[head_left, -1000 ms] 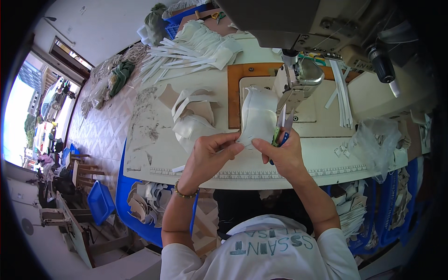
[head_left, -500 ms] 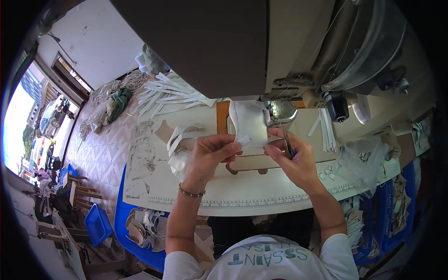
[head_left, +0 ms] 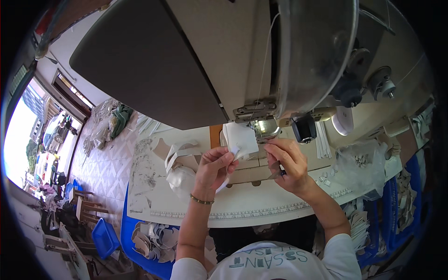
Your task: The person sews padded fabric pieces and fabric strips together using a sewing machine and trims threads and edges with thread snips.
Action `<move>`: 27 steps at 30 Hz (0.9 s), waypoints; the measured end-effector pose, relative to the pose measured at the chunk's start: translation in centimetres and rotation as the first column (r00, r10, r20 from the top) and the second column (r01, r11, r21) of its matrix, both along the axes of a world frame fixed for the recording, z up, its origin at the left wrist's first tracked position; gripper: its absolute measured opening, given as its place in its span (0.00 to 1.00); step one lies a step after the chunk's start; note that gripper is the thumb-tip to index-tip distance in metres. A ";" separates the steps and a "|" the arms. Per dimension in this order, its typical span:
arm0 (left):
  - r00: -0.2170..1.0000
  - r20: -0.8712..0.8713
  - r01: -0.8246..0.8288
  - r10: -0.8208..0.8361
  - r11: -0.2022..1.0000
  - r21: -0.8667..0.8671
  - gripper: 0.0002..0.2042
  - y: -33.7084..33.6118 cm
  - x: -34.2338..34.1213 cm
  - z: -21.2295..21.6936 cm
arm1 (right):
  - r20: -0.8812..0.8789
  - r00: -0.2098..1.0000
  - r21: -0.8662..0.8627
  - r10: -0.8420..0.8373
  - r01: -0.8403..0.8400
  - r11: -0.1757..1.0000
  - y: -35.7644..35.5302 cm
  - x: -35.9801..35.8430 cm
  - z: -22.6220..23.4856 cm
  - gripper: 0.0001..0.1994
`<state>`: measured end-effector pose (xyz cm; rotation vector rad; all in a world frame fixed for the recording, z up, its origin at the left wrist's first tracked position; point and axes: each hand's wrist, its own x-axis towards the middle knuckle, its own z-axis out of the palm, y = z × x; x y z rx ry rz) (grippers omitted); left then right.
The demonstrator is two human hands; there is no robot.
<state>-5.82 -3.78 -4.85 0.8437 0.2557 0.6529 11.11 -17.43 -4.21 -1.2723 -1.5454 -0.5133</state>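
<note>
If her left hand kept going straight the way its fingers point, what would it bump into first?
Probably the white fabric piece that the left hand already pinches; beyond it, the sewing machine head. Depth is hard to judge here.

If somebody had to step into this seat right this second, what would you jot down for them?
Left hand: pinches the lower edge of a small white fabric piece, holding it up under the sewing machine head.
Right hand: grips a slim metal tool, apparently small snips, with its fingers up beside the needle area.
Around them: a loose heap of white cut pieces lies left of the hands on the work table; a clear bag lies at right.
Done: the piece is up at the needle.
Left: whether any seam is sewn cannot be seen.
</note>
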 end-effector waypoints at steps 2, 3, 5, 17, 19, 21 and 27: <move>0.991 -0.132 -0.011 0.001 0.998 -0.069 0.04 -0.3 1.0 -0.5 | 0.033 0.999 0.020 -0.029 0.028 0.999 0.2 0.2 -0.1 0.30; 0.989 -0.149 0.000 -0.006 0.999 -0.040 0.05 -0.4 1.1 -0.2 | 0.094 0.994 0.073 -0.064 0.057 0.996 0.3 0.3 0.0 0.30; 0.981 -0.194 0.031 -0.030 1.000 0.000 0.04 0.0 1.2 1.2 | 0.151 0.983 0.123 -0.108 0.090 0.988 0.4 0.6 0.4 0.30; 0.899 -0.435 0.164 -0.046 0.957 0.239 0.09 2.4 3.5 6.8 | 0.230 0.970 -0.017 -0.075 0.081 0.997 1.0 2.3 2.0 0.20; 0.894 -0.443 0.189 -0.069 0.954 0.233 0.10 2.5 3.4 6.7 | 0.142 0.983 -0.166 -0.114 0.137 0.977 0.8 2.1 1.8 0.21; 0.895 -0.442 0.175 -0.057 0.957 0.232 0.10 2.5 3.5 6.7 | 0.168 0.978 -0.190 -0.119 0.151 0.970 0.6 1.9 2.7 0.22; 0.891 -0.451 0.162 -0.051 0.964 0.212 0.10 2.6 3.6 6.6 | 0.273 0.949 -0.211 -0.156 0.217 0.953 1.0 2.1 3.1 0.18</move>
